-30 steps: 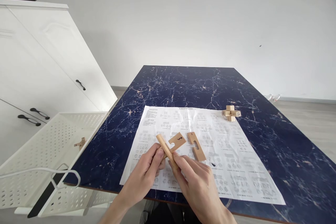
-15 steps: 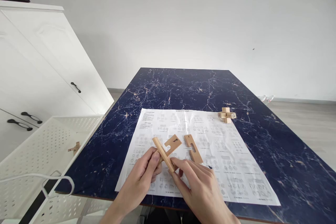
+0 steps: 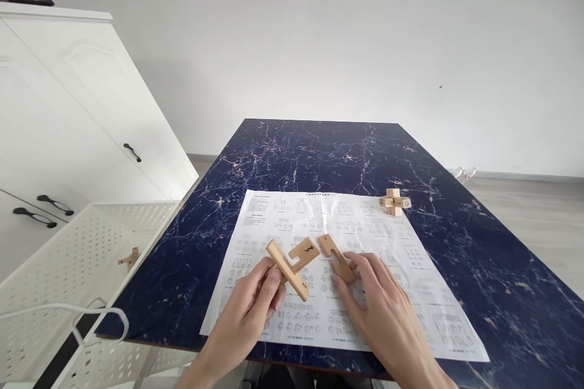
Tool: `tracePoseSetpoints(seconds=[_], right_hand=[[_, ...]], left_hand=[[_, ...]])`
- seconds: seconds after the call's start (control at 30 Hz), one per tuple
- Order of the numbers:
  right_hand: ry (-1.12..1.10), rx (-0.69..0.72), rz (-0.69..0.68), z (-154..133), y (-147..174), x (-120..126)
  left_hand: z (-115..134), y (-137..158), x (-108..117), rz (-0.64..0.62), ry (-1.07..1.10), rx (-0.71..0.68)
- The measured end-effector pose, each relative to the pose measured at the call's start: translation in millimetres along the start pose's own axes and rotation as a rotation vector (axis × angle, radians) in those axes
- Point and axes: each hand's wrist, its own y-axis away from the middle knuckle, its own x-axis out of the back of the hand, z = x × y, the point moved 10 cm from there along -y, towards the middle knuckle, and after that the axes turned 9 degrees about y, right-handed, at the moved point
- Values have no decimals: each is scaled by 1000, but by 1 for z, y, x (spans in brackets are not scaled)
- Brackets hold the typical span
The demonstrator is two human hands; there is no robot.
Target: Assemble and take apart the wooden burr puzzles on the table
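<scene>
My left hand [image 3: 249,304] is closed on two joined wooden puzzle pieces. One is a long piece [image 3: 286,270] seen nearly edge-on; the other, a notched flat piece [image 3: 308,253] marked 3, sticks out from it to the upper right. To the right of these, my right hand [image 3: 381,304] has its thumb and fingers around the lower end of a notched wooden puzzle piece [image 3: 335,255] marked 1. That piece is at the printed sheet [image 3: 365,334]; whether it still touches the paper, I cannot tell.
An assembled wooden block puzzle [image 3: 395,202] stands at the sheet's upper right corner. The sheet covers the near part of the dark blue marbled table [image 3: 314,152]. Left of the table, a white perforated basket [image 3: 104,219] holds a small wooden puzzle [image 3: 131,258]; a white cable [image 3: 104,310] loops nearby.
My right hand has let go of the joined pieces and moved right to the piece marked 1. The joined pieces have turned slightly in my left hand.
</scene>
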Motion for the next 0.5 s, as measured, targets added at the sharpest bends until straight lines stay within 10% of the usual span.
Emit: tracePoseSetpoints(seconds=[0.5], right_hand=[[-64, -55, -504, 19, -62, -40]], left_hand=[[60, -106, 47, 148, -209, -355]])
